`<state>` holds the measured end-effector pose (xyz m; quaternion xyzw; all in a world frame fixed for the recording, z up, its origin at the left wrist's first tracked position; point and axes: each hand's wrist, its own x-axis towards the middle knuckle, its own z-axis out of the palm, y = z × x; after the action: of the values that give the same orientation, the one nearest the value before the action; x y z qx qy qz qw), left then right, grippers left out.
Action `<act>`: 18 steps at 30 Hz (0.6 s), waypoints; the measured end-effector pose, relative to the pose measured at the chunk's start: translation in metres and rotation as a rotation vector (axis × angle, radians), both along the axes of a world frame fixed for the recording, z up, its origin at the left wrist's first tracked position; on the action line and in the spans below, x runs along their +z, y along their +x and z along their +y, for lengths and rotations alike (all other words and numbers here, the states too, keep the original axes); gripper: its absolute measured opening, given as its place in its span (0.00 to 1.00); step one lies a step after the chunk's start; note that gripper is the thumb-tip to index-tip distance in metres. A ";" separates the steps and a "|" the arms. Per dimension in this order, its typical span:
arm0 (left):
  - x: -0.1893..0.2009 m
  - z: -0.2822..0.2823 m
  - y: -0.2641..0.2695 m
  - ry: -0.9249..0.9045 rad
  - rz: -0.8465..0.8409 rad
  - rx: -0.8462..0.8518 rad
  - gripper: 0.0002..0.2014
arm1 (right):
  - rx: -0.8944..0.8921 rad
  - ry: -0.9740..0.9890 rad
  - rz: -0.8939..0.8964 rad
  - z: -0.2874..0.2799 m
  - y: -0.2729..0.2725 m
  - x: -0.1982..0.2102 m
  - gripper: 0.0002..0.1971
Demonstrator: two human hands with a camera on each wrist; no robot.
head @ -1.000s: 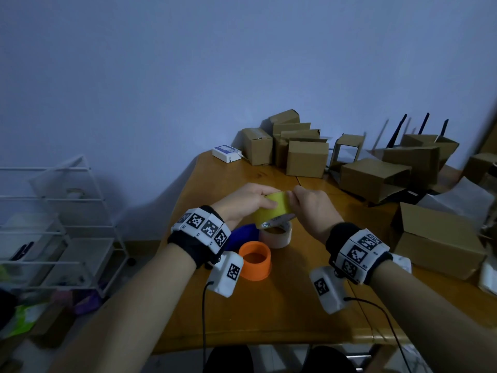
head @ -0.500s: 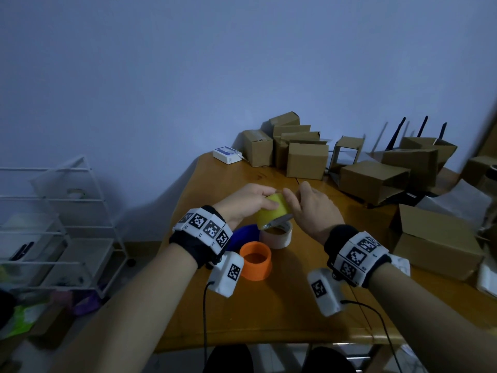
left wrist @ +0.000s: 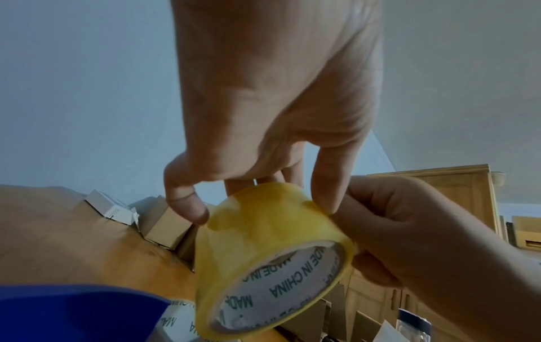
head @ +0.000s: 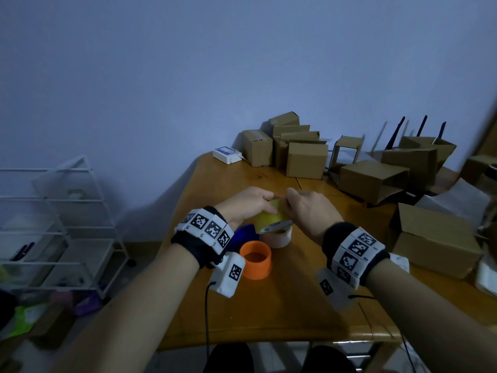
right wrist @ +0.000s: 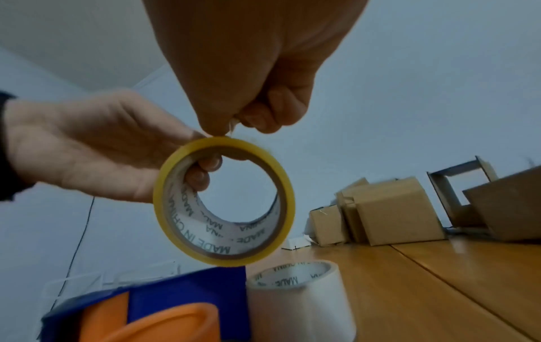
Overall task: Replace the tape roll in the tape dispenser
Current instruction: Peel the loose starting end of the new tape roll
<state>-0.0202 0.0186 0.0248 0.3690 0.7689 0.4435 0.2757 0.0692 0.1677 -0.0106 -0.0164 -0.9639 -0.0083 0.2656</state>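
Yellow roll of adhesive tape (head: 270, 220) on a white cardboard core printed "MADE IN CHINA", held in the air above the wooden bench (head: 295, 305), tilted so that its open core faces the right wrist camera. Left hand (head: 243, 204): fingers (right wrist: 202, 172) curled through the core and thumb on the outer winding, clamped on the roll. Right hand (head: 306, 208): thumb and forefinger pressed together at the top rim of the roll (right wrist: 224, 201), pinching a small bit of tape there; the remaining fingers are curled in. Directly below the roll, a white roll of tape (head: 278, 236) with the same printed core stands on end on the bench. Just beside the white roll, on the side nearer the person, an orange plastic ring (head: 256, 259) stands on end; a blue plastic piece (head: 243, 234), partly hidden behind the left wrist, lies to the left of the white roll, and the orange ring appears in front of it in the right wrist view (right wrist: 164, 324). Both wrists carry black bands with white tags bearing black square markers. Beyond the roll, along the far edge of the bench against the wall, a group of brown cardboard boxes (head: 306, 160), with a small white box (head: 227, 156) at its left end. To the right of the roll, further cardboard boxes (head: 435, 238), some open, and three dark antennas (head: 421, 130). Left of the bench, on the floor, a white wire shelf rack (head: 61, 224)
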 end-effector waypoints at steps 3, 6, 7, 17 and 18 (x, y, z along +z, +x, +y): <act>0.002 0.001 0.003 -0.003 0.000 0.017 0.15 | -0.051 -0.113 0.040 0.002 -0.001 -0.006 0.14; 0.004 0.001 0.003 0.011 -0.001 0.046 0.15 | -0.097 -0.543 0.088 0.005 -0.003 -0.005 0.18; 0.004 0.001 0.003 0.014 -0.001 0.051 0.15 | -0.113 -0.671 0.082 0.006 -0.003 -0.002 0.19; -0.002 0.003 0.004 0.039 -0.059 0.030 0.12 | -0.062 -0.192 0.017 0.006 -0.006 -0.007 0.18; -0.003 0.003 0.004 0.035 -0.061 0.022 0.12 | -0.039 -0.185 0.022 0.006 -0.005 -0.008 0.17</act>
<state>-0.0161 0.0213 0.0219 0.3515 0.7562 0.4709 0.2878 0.0642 0.1739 -0.0183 -0.0600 -0.9570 0.0758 0.2735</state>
